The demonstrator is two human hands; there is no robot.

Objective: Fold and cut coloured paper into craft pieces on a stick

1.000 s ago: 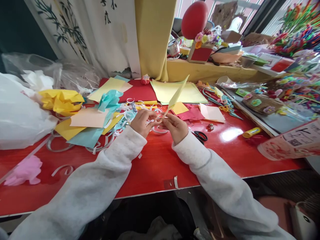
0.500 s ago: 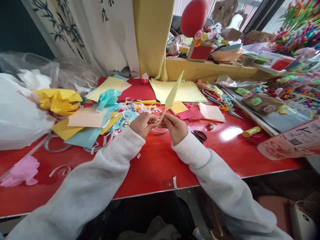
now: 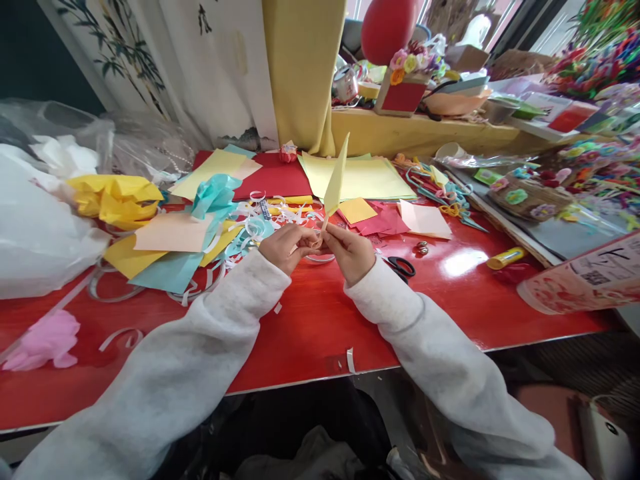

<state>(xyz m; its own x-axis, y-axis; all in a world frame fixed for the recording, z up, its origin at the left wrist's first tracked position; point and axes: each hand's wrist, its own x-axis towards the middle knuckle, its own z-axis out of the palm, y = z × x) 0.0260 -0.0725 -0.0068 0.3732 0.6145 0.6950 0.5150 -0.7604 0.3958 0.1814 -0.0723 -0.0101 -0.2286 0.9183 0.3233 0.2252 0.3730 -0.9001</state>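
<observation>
Between the fingertips of the left hand (image 3: 286, 248) and the right hand (image 3: 351, 255), a thin pale yellow sheet of paper (image 3: 336, 183) is standing nearly upright, its broad part rising above the hands and its narrow lower end running down to them. Both hands are curling closed, the right gripping the lower end between thumb and fingers, the left pinching there too. Just beside the right wrist, black-handled scissors (image 3: 401, 267) are lying. Left of the left hand, a flat peach paper square (image 3: 173, 232) is overlapping yellow and blue sheets (image 3: 165, 270).
</observation>
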